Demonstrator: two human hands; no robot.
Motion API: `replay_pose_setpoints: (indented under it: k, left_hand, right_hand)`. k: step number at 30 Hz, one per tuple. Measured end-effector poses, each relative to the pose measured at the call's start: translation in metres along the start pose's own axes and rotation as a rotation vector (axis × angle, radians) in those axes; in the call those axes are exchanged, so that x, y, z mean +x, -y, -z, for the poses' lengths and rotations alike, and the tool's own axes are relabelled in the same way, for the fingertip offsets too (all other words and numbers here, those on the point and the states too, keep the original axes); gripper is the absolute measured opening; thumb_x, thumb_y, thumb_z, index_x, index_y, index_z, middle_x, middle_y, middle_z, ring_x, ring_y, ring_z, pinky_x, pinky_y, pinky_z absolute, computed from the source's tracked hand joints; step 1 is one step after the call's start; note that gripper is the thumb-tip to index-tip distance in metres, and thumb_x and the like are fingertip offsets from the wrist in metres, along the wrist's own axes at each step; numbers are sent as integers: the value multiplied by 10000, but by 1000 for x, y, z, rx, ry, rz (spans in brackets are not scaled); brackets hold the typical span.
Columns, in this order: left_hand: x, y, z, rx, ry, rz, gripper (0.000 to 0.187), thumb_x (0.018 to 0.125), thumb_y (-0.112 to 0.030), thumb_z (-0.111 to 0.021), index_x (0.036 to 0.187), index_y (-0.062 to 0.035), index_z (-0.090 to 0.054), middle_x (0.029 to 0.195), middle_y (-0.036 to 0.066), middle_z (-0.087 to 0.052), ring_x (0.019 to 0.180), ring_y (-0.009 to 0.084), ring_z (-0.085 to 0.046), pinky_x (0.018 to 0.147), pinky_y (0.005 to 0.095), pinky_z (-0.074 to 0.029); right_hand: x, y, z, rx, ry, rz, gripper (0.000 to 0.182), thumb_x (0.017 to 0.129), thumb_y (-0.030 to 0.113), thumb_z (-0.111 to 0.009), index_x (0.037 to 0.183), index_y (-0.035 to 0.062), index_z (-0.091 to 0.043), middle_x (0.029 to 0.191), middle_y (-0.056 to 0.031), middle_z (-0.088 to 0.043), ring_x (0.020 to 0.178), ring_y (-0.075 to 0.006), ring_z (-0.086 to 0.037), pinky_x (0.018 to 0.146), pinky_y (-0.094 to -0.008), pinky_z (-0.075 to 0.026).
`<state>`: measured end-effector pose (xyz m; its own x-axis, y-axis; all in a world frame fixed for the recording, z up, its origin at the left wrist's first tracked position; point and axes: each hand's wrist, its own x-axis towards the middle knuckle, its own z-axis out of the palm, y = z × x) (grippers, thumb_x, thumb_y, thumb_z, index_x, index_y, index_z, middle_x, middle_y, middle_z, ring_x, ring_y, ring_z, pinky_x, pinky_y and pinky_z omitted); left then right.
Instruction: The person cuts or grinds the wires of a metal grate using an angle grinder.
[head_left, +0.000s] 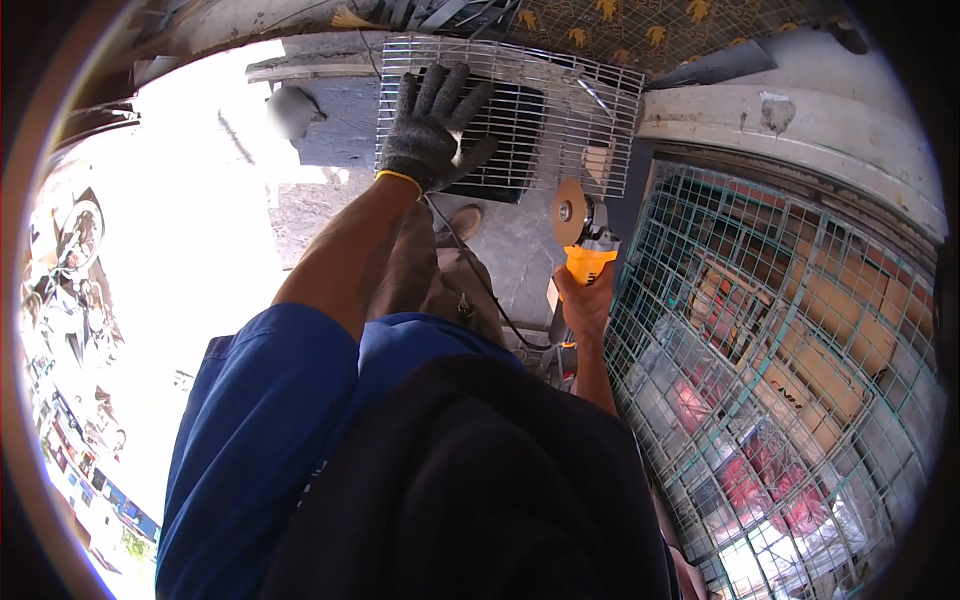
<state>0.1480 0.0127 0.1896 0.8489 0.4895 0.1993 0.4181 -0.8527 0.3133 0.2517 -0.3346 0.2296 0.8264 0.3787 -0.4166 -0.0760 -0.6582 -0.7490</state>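
Observation:
My left hand (430, 135), in a dark grey knitted glove with a yellow cuff, lies flat with fingers spread over a silver wire mesh panel (590, 115). Bare and wrapped around the body of a yellow angle grinder (590, 262) is my right hand (588, 300). The grinder's brown cutting disc (569, 211) faces left, close to the panel's lower right edge. From the tool's lower end a dark cord (490, 290) curves up and left past my legs. A dark rectangular piece (520, 150) shows beneath the mesh.
On the right stands a green wire cage (640, 330) with cardboard boxes (815, 370) and red items in clear plastic behind it. A pale ledge (710, 115) runs above the cage. My shoe (465, 220) is on the grey floor below the panel. Bright sunlit ground (190, 230) spreads leftward.

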Motion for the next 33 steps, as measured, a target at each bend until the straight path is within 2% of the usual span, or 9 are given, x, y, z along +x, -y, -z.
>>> replay_pose_setpoints:
  k: [6,8,13,22,25,33]
  left_hand:
    - [0,0,1,-41,-30,-6,833,980,-670,-615,1671,-262,-393,1741,190,-325,1600,471,-287,1303,675,-146]
    - [0,-1,1,-55,-59,-6,829,962,-609,-688,1666,-284,-393,1733,189,-339,1579,470,-330,1288,679,-191]
    - [1,-2,3,-55,-57,1,839,962,-613,-687,1670,-276,-389,1733,188,-341,1575,470,-338,1290,671,-199]
    - [2,-3,5,-45,-13,13,838,972,-636,-656,1673,-270,-381,1733,184,-342,1591,457,-318,1302,671,-178]
    - [3,-4,5,-30,-2,20,836,971,-640,-655,1672,-273,-382,1733,184,-342,1593,455,-316,1303,672,-177]
    - [3,-4,3,-27,-2,22,829,966,-638,-669,1664,-284,-394,1725,172,-360,1589,448,-328,1308,666,-177]
  right_hand:
    - [1,-9,-1,47,3,22,536,859,169,-857,1276,18,-558,915,-82,-724,743,-142,-695,665,-317,-587]
    - [0,-11,-1,56,3,34,536,858,168,-860,1274,16,-557,913,-83,-724,744,-141,-695,665,-316,-586]
    - [-2,-3,-3,46,-17,90,535,853,164,-862,1263,12,-554,908,-84,-723,745,-142,-695,666,-317,-586]
    - [4,0,-3,-39,-47,40,539,848,144,-855,1265,2,-544,910,-79,-717,733,-129,-673,655,-309,-572]
    - [3,4,-3,134,-6,71,532,854,123,-852,1274,9,-546,934,-74,-718,751,-123,-669,657,-313,-571]
    - [1,7,-1,-65,-33,-14,555,865,123,-851,1317,22,-546,987,-53,-707,802,-120,-663,707,-300,-572]
